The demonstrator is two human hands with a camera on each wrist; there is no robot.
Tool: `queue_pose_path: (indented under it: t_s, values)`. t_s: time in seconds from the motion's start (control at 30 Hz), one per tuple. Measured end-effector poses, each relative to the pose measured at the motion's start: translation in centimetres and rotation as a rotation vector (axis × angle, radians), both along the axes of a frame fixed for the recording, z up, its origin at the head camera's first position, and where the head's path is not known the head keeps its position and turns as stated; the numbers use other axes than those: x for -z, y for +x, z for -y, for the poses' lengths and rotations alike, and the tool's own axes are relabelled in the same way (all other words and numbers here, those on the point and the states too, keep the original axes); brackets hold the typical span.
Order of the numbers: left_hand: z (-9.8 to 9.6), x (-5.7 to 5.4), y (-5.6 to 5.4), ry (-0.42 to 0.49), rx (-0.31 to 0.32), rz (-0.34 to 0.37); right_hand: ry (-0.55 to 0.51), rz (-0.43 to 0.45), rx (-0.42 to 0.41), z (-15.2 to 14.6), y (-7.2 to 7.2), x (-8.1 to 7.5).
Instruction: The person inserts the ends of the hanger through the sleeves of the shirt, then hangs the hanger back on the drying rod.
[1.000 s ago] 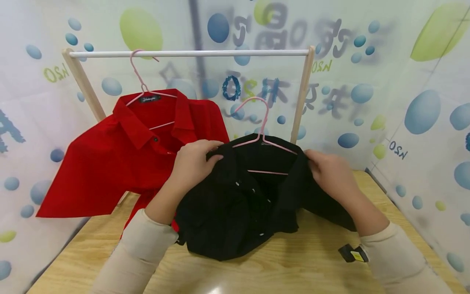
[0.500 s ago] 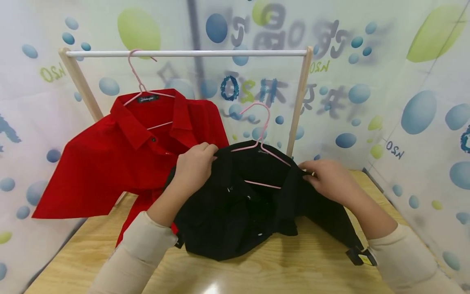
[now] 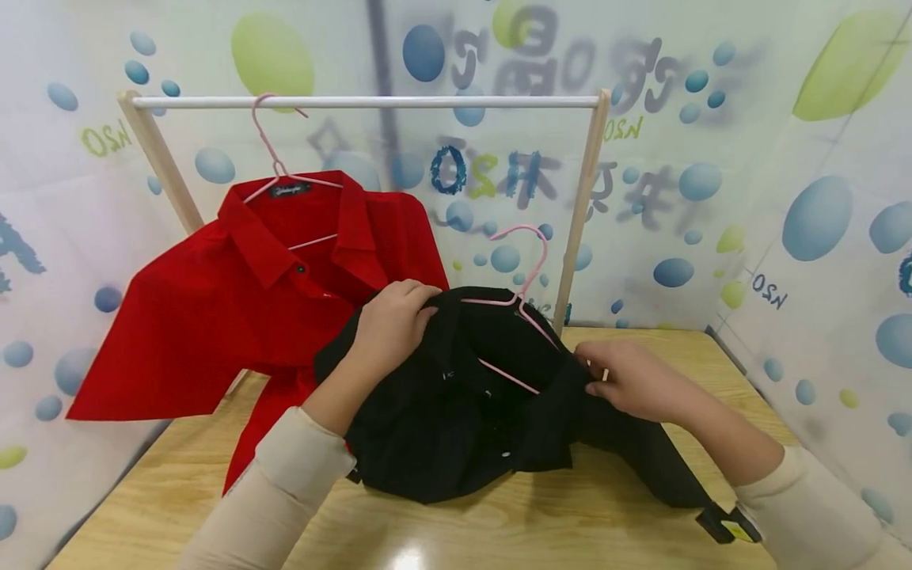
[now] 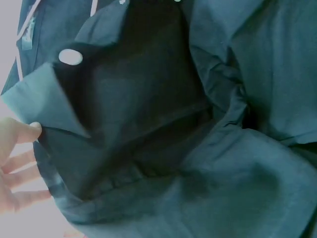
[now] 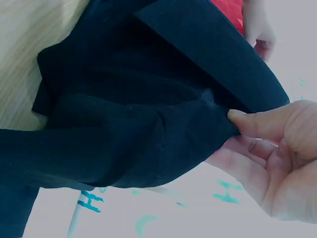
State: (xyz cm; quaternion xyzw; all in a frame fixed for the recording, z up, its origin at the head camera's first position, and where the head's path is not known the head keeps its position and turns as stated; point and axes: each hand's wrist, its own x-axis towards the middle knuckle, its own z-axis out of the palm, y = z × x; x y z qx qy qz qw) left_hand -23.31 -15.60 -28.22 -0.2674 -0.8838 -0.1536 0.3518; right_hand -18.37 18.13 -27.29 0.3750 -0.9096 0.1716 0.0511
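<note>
A black shirt with white buttons lies bunched over the wooden table, its collar lifted between both hands. Inside its neck is a pink hanger, tilted, hook pointing up and left. My left hand pinches the shirt at the shoulder beside the collar; in the left wrist view its thumb presses the cloth and the other fingers go behind. My right hand pinches the other shoulder between thumb and fingers, seen closely in the right wrist view. One black sleeve trails right to a cuff with a yellow tag.
Behind, a rack with a white rail and wooden posts stands on the table. A red shirt hangs from it at the left on a pink hanger, partly behind the black shirt. Patterned curtains enclose the back and sides.
The right hand has lowered its side of the black shirt, and the hanger in it has dropped and tilted rightward. The sleeve cuff has slid right and down. The left hand keeps its grip.
</note>
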Motion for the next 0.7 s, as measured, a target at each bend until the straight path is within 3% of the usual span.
queue_pose_path:
  t_s: [0.27,0.57,0.7]
  values:
    - [1.3,0.4,0.8,0.056,-0.021,-0.057,0.015,-0.047,0.081,-1.2,0.2,-0.8]
    - [3.1,0.6,1.5,0.097,-0.063,-0.039,0.009,-0.156,0.136,-2.7,-0.4,-2.9]
    - [3.6,0.9,1.5,0.102,-0.065,-0.028,0.018,-0.165,0.146,-2.8,-0.8,-3.9]
